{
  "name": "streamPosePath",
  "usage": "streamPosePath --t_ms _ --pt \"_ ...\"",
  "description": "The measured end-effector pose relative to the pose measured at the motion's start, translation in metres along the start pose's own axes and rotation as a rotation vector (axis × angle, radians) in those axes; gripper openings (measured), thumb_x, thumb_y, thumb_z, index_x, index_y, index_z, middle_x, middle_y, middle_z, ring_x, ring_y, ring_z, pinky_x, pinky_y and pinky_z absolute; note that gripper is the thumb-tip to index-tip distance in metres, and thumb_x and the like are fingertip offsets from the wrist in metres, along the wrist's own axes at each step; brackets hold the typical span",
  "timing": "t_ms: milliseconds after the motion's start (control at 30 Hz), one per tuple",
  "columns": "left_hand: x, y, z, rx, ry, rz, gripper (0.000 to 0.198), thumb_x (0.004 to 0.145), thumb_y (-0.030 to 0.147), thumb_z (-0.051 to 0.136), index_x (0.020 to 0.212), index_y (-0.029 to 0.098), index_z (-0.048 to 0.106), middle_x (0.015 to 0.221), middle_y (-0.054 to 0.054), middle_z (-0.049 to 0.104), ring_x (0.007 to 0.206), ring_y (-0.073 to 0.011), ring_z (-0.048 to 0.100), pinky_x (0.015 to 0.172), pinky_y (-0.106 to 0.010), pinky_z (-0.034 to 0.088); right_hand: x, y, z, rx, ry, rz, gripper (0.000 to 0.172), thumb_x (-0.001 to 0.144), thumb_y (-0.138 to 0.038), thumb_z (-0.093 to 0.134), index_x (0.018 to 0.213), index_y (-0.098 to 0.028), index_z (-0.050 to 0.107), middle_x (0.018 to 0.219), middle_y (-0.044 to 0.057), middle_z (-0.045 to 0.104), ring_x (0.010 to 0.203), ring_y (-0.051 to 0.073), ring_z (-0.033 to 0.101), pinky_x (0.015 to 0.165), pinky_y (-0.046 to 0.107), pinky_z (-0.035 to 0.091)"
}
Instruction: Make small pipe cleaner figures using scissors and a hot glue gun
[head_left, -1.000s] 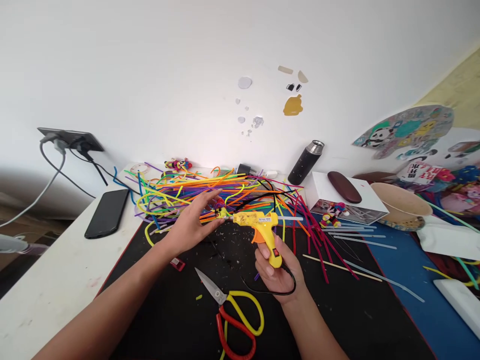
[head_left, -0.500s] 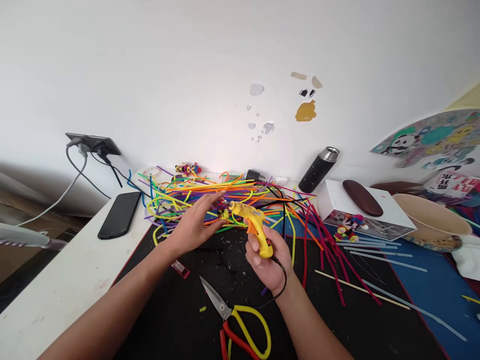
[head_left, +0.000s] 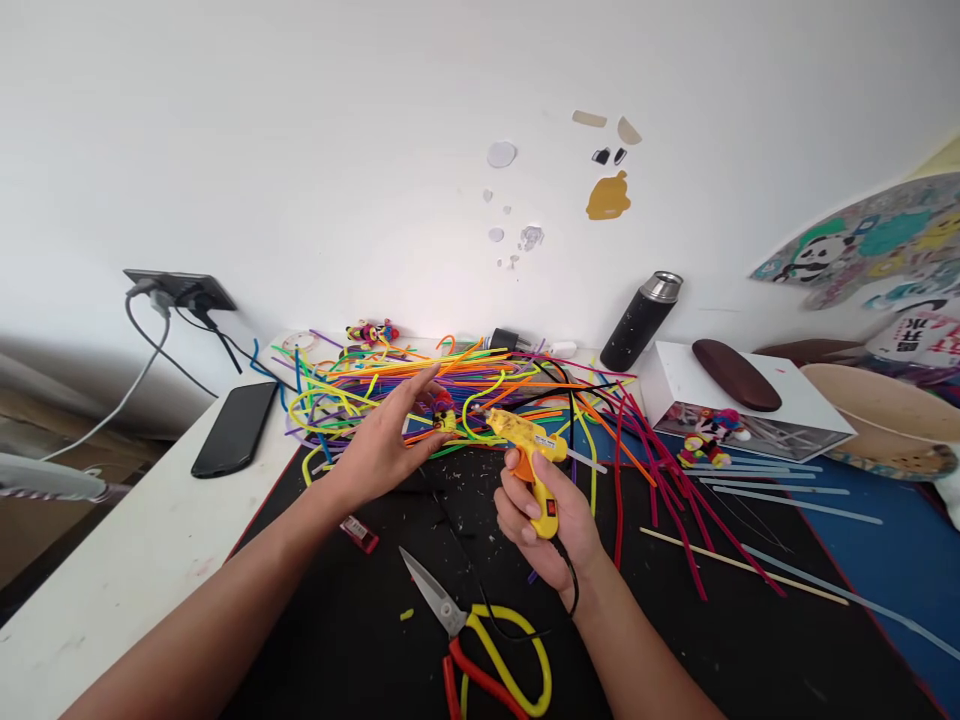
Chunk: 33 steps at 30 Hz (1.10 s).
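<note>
My left hand pinches a small pipe-cleaner figure, yellow at the bottom with red and purple above, partly hidden by the fingers. In my right hand is a yellow hot glue gun with an orange trigger; a glue stick pokes out of its back and the nozzle points left, a short gap from the figure. The gun's black cord loops down past my wrist. Below both hands, scissors with red and yellow handles lie on the black mat.
A heap of colourful pipe cleaners spreads behind my hands. A phone lies at left. A black thermos, a white box, another figure and glue sticks are at right; a wooden stick lies nearer.
The glue gun has moved right and slightly down, away from the figure, opening a gap and showing the glue stick behind. My left hand still holds the figure. The view has shifted slightly.
</note>
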<state>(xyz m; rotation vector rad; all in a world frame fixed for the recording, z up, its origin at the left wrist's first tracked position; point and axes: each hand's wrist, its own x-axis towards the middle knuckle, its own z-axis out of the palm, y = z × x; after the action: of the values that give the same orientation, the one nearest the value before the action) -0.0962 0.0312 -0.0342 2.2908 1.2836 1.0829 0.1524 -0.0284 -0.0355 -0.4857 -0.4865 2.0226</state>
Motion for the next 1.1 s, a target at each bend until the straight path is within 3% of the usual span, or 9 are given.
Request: streamPosePath --t_ms 233,433,600,1100 --pt "-0.001 0.008 -0.009 0.051 0.016 0.050 0.086 0.099 0.031 0.071 0.170 0.034 0.024 0.143 -0.011 0.065 0.123 -0.0258 0.067 0.109 -0.046 0.055 0.002 0.010 -0.005 -0.331 -0.005 -0.135 0.047 0.096 -0.060 0.072 0.091 -0.014 0.073 0.048 -0.006 0.049 0.036 0.009 0.046 0.041 0.021 0.028" --pt "0.000 0.015 -0.017 0.187 0.026 0.137 0.088 0.100 0.033 0.070 0.172 0.032 0.019 0.144 -0.015 0.065 0.130 -0.0313 0.065 0.112 -0.053 0.053 0.005 0.017 -0.008 -0.452 0.127 -0.274 0.051 0.092 -0.065 0.074 0.084 -0.014 0.073 0.043 -0.006 0.047 0.035 0.011 0.048 0.040 0.023 0.031" --pt "0.001 0.021 -0.019 0.272 0.031 0.221 0.088 0.102 0.029 0.067 0.173 0.030 0.014 0.142 -0.017 0.066 0.129 -0.0324 0.065 0.109 -0.053 0.054 0.002 0.018 -0.001 -0.546 0.200 -0.264 0.056 0.087 -0.070 0.076 0.077 -0.016 0.069 0.042 -0.006 0.048 0.036 0.011 0.051 0.042 0.023 0.035" --pt "0.001 0.032 -0.018 0.375 0.031 0.306 0.091 0.104 0.031 0.064 0.174 0.028 0.006 0.135 -0.017 0.068 0.121 -0.0332 0.068 0.103 -0.051 0.057 0.000 0.025 0.002 -0.659 0.221 -0.273 0.060 0.085 -0.075 0.073 0.069 -0.019 0.063 0.041 -0.004 0.048 0.037 0.013 0.049 0.042 0.025 0.037"
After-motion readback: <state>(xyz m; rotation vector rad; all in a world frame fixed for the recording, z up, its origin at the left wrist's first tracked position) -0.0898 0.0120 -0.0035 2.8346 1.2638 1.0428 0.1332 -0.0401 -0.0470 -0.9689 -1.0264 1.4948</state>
